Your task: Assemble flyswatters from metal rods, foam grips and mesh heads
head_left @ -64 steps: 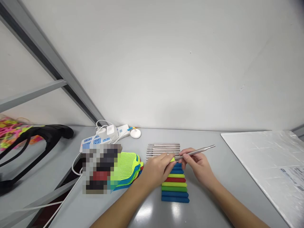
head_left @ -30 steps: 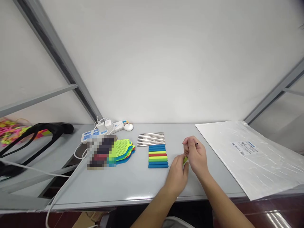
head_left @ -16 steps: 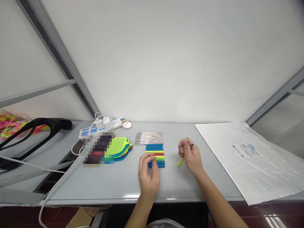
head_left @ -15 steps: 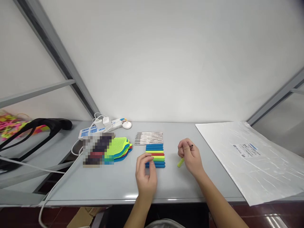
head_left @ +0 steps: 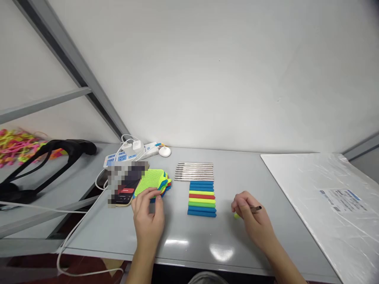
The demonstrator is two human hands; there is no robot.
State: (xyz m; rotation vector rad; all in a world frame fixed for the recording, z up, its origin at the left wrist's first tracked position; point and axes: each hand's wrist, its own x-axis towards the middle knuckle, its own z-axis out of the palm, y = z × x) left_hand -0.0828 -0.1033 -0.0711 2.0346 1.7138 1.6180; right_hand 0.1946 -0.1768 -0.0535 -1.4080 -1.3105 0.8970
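My left hand (head_left: 148, 213) reaches to the stack of perforated mesh pieces (head_left: 154, 182), green on top with blue beneath, and its fingertips touch the stack's near edge. My right hand (head_left: 251, 221) rests on the grey table (head_left: 189, 244), shut on a metal rod (head_left: 255, 208) whose yellow-green grip (head_left: 236, 215) pokes out at the left. Between the hands lies a row of foam grips (head_left: 202, 198) in blue, yellow, red and green. Behind that row lies a row of bare metal rods (head_left: 194, 171).
A phone (head_left: 126, 191) lies left of the mesh stack. A white power strip (head_left: 130, 156) with plugs and cables sits at the back left. A large plastic-wrapped white sheet (head_left: 322, 197) covers the right side. A black frame (head_left: 44, 161) and coloured bands (head_left: 14, 142) lie far left.
My left hand left the foam grips and moved left to the mesh stack. My right hand lowered toward the table, still holding the rod. The view shifted slightly.
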